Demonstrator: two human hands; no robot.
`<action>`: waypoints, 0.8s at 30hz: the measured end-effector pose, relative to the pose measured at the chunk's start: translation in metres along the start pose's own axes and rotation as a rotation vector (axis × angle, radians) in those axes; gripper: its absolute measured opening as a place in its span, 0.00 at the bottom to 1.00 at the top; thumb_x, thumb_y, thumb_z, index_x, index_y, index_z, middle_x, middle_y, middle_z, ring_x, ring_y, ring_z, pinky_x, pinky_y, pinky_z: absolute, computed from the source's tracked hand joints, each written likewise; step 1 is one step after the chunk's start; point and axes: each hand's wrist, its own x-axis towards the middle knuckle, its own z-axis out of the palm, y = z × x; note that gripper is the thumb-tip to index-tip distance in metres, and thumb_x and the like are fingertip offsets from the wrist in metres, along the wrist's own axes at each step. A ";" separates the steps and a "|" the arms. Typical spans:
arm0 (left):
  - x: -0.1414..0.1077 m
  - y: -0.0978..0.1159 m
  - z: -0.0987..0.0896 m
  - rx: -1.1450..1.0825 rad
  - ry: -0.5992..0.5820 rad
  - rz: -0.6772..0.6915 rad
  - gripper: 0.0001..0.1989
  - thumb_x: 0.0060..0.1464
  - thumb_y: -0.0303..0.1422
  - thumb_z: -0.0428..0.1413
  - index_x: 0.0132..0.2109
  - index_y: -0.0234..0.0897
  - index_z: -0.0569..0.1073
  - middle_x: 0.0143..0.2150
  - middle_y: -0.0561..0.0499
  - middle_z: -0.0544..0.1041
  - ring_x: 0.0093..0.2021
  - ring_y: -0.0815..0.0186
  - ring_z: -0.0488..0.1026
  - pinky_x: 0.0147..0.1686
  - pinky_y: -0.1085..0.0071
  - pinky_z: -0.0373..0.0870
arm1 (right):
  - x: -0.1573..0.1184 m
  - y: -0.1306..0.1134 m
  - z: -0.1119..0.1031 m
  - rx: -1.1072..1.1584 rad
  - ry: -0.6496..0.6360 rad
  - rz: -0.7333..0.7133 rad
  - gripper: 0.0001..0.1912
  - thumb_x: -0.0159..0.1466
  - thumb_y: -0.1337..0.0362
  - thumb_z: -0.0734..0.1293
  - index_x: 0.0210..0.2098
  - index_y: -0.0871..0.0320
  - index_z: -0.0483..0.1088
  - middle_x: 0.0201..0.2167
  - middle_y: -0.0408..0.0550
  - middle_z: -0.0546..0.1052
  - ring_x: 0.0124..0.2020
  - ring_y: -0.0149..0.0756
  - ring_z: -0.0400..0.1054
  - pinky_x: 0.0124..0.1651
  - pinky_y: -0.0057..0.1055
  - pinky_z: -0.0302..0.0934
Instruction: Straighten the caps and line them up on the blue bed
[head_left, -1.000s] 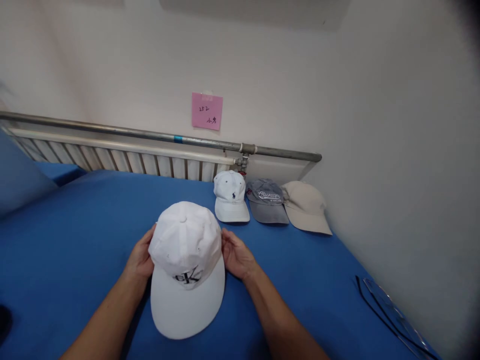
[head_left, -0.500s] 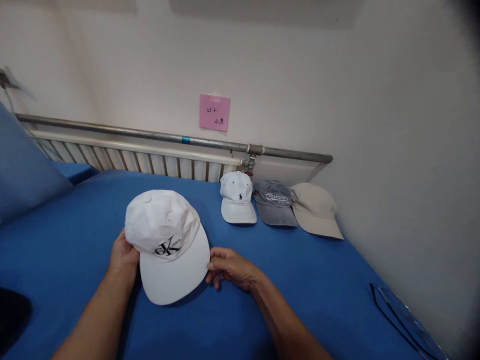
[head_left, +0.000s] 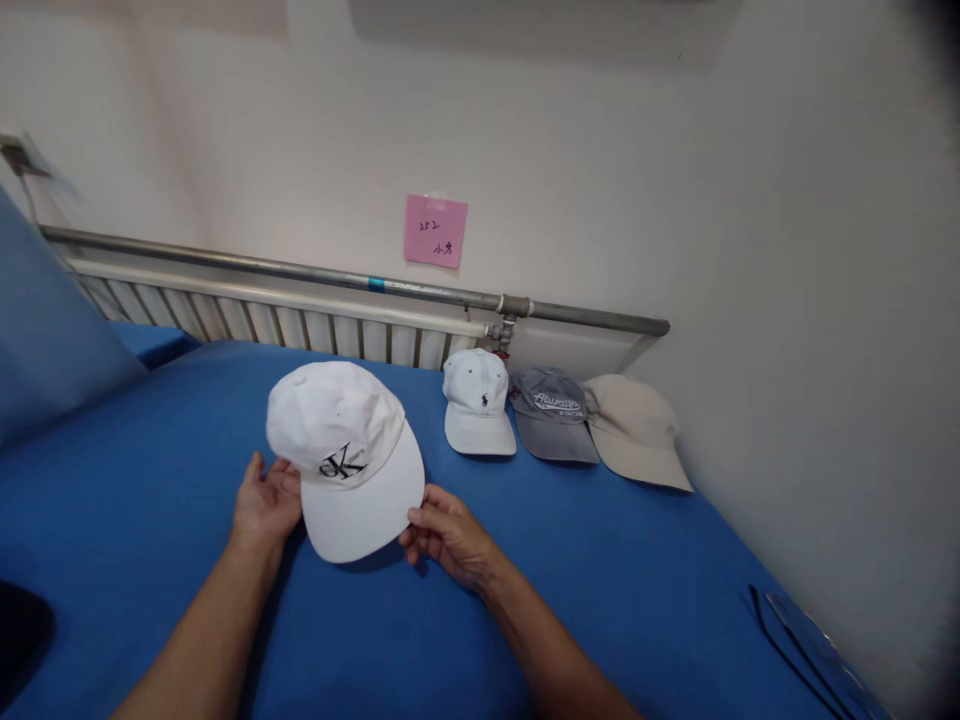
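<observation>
My right hand (head_left: pixel 450 535) pinches the brim of the white CK cap (head_left: pixel 334 425); my left hand (head_left: pixel 268 500) is open beside it.
Through the head camera I see this cap above the blue cover (head_left: pixel 600 610), left of the middle, with its brim pointing towards me and a little to the right. The right thumb and fingers close on the right edge of the brim; the left palm shows, its fingers partly hidden behind the crown, so I cannot tell if they support it. Farther back, to the right, a small white cap (head_left: pixel 478 405), a grey cap (head_left: pixel 553 415) and a beige cap (head_left: pixel 637 425) stand in a row, brims forward.
</observation>
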 end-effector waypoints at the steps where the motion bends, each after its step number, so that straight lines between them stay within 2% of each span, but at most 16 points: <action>1: -0.002 -0.005 0.002 0.010 0.009 -0.001 0.27 0.67 0.42 0.36 0.62 0.29 0.65 0.35 0.41 0.82 0.26 0.65 0.79 0.32 0.72 0.78 | 0.005 0.000 -0.001 0.000 0.017 -0.022 0.13 0.53 0.61 0.72 0.32 0.58 0.65 0.21 0.41 0.75 0.21 0.28 0.68 0.25 0.25 0.61; 4: -0.006 -0.020 0.010 0.103 0.044 -0.013 0.29 0.67 0.43 0.40 0.62 0.22 0.62 0.43 0.33 0.79 0.34 0.59 0.81 0.38 0.64 0.79 | 0.025 0.002 -0.004 0.014 0.087 -0.096 0.13 0.52 0.61 0.73 0.32 0.59 0.66 0.21 0.42 0.75 0.21 0.29 0.68 0.25 0.26 0.61; 7: -0.010 -0.029 0.017 0.189 0.086 -0.012 0.29 0.66 0.42 0.42 0.62 0.21 0.63 0.51 0.29 0.75 0.45 0.57 0.79 0.43 0.66 0.78 | 0.056 0.001 -0.005 0.072 0.174 -0.179 0.15 0.49 0.62 0.75 0.31 0.59 0.67 0.21 0.42 0.75 0.23 0.31 0.69 0.23 0.25 0.61; 10: -0.014 -0.035 0.022 0.216 0.115 0.020 0.28 0.65 0.41 0.45 0.63 0.21 0.62 0.58 0.28 0.70 0.57 0.53 0.72 0.49 0.65 0.76 | 0.088 -0.004 -0.007 0.105 0.213 -0.223 0.14 0.48 0.63 0.75 0.29 0.58 0.67 0.21 0.40 0.74 0.24 0.30 0.70 0.24 0.24 0.62; 12: -0.016 -0.038 0.025 0.221 0.113 0.031 0.27 0.66 0.39 0.45 0.64 0.22 0.61 0.61 0.28 0.67 0.62 0.50 0.66 0.52 0.62 0.74 | 0.107 -0.008 -0.009 0.130 0.234 -0.239 0.13 0.49 0.64 0.74 0.29 0.58 0.66 0.20 0.39 0.74 0.24 0.29 0.70 0.25 0.24 0.63; 17: -0.012 -0.042 0.026 0.258 0.107 0.050 0.26 0.66 0.39 0.44 0.62 0.24 0.63 0.62 0.27 0.65 0.62 0.48 0.65 0.56 0.58 0.70 | 0.137 -0.014 -0.016 0.193 0.290 -0.241 0.11 0.51 0.68 0.73 0.28 0.57 0.65 0.20 0.39 0.74 0.24 0.29 0.70 0.25 0.24 0.65; 20: -0.006 -0.044 0.023 0.299 0.086 0.068 0.25 0.66 0.39 0.44 0.60 0.22 0.65 0.61 0.27 0.67 0.62 0.47 0.66 0.57 0.56 0.68 | 0.145 -0.018 -0.021 0.241 0.329 -0.230 0.09 0.54 0.71 0.70 0.27 0.57 0.64 0.20 0.39 0.74 0.24 0.29 0.70 0.26 0.24 0.66; 24: -0.003 -0.046 0.022 0.336 0.086 0.081 0.22 0.66 0.38 0.44 0.56 0.25 0.69 0.60 0.29 0.69 0.61 0.48 0.67 0.56 0.56 0.70 | 0.148 -0.022 -0.024 0.300 0.385 -0.204 0.10 0.56 0.73 0.68 0.25 0.57 0.62 0.19 0.39 0.73 0.24 0.29 0.71 0.28 0.25 0.67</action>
